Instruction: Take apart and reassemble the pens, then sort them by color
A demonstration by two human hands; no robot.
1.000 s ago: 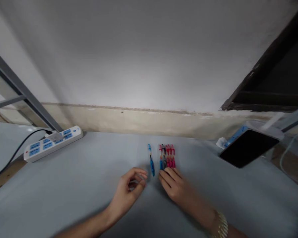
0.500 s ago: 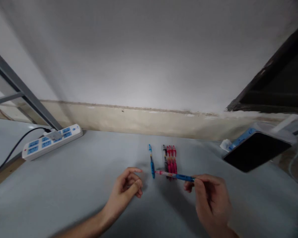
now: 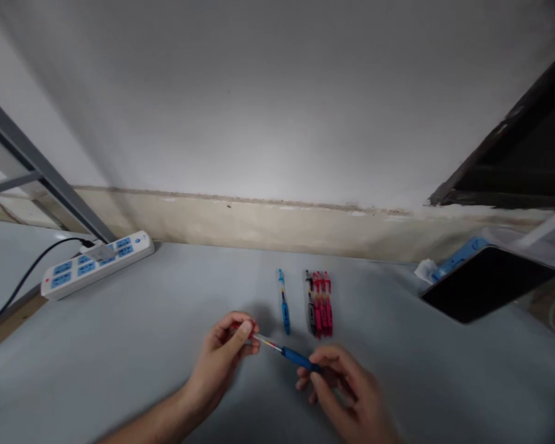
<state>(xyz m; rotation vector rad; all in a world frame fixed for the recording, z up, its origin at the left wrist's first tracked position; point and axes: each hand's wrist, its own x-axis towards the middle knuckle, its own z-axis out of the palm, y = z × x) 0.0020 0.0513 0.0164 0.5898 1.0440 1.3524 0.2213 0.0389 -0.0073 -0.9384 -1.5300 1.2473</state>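
Note:
Between my two hands is a pen (image 3: pixel 296 357) with a blue grip, a clear barrel and a red end. My left hand (image 3: pixel 229 345) pinches the red end, and my right hand (image 3: pixel 345 391) grips the blue end. Just beyond them on the table lies a light-blue pen (image 3: pixel 284 305). To its right, a black pen (image 3: pixel 311 308) and several red pens (image 3: pixel 322 311) lie side by side in a row, points and clips aligned.
A white power strip (image 3: pixel 97 265) with a plugged-in black cable (image 3: pixel 32 265) lies at the left. On the right a dark-screened tablet or phone (image 3: pixel 488 283) leans near a blue packet (image 3: pixel 460 259). The wall (image 3: pixel 240 222) bounds the table (image 3: pixel 189 277) at the back.
My right hand has moved left and nearer with the pen. My left hand, loosely curled with nothing in it before, has now closed on the pen's red end.

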